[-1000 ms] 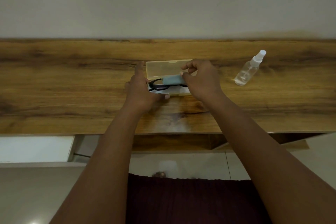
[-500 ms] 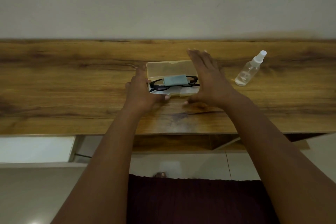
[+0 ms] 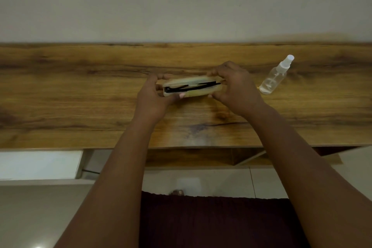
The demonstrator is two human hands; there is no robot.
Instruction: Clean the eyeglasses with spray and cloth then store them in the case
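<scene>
Hands on both ends, and we have the translucent eyeglass case (image 3: pixel 192 87) pinched shut between them. Our left hand (image 3: pixel 154 96) curls round the left end, thumb on the near edge and fingers wrapped over the far side; our right hand (image 3: pixel 234 86) grips the right end the same way, fingers arched over the lid. The case sits low on the wooden desk (image 3: pixel 80 96), its long axis running left to right, tilted a touch so the right end rides farther from us. Through the cloudy plastic we can make out the black eyeglasses (image 3: pixel 191 87) lying along that same axis, inside. The lid looks down or very nearly so; whether the catch has fully seated we cannot tell from here.

Each hand is equally close to its own end, so we judge the closing press wants to come down evenly along the near long edge. Over to the right, well apart from the case, the clear spray bottle (image 3: pixel 274 78) stands on the desk, nozzle leaning away. No cloth is visible outside the case.
</scene>
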